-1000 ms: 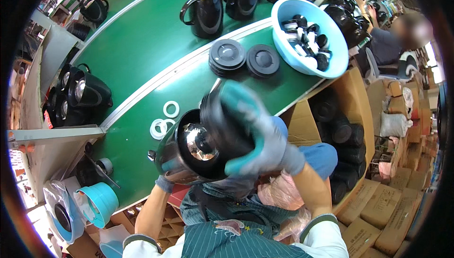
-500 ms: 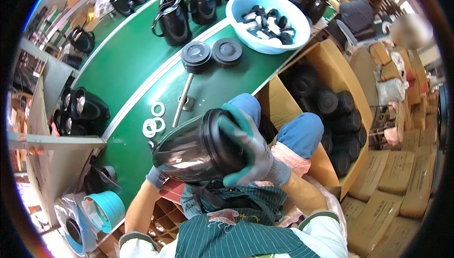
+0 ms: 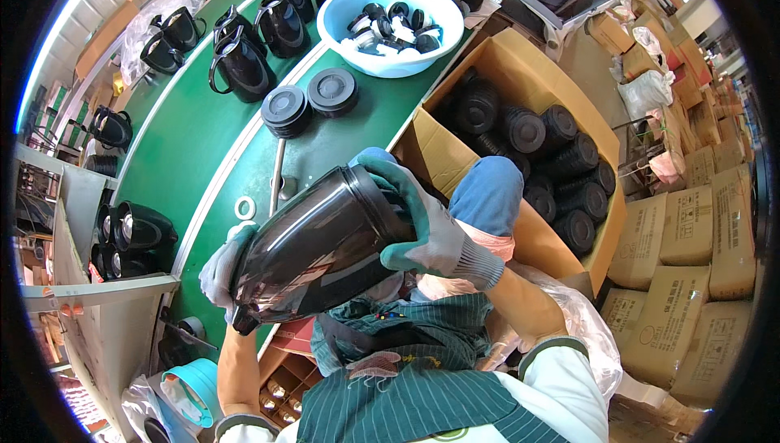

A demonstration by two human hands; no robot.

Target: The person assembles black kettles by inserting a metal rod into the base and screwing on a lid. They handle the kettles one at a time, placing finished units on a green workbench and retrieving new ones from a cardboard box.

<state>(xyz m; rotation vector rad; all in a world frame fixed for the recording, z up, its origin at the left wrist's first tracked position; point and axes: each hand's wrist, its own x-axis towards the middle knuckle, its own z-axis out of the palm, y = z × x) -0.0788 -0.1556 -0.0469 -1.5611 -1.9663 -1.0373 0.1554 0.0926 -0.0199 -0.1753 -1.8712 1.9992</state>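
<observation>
A glossy black jug (image 3: 313,252) lies tilted across my lap, its narrower spout end low on the left and its wide end up on the right. My left hand (image 3: 223,268), in a grey and green glove, grips the spout end. My gloved right hand (image 3: 422,232) is wrapped round the wide end, over a ribbed black round piece (image 3: 372,199) fitted there. What my right palm covers is hidden. Beyond the jug a metal rod (image 3: 277,168) and a white ring (image 3: 244,207) rest on the green table (image 3: 195,146).
Two stacks of black discs (image 3: 286,110) (image 3: 332,91) sit on the table. Behind them stand a light blue basin (image 3: 390,65) of small black and white parts and several black jugs (image 3: 242,69). A cardboard box (image 3: 561,61) of ribbed black pieces is at my right, near stacked cartons (image 3: 666,321).
My left hand has come into sight round the jug's spout end, and the jug shows more of its length. The whole view has swung to the right.
</observation>
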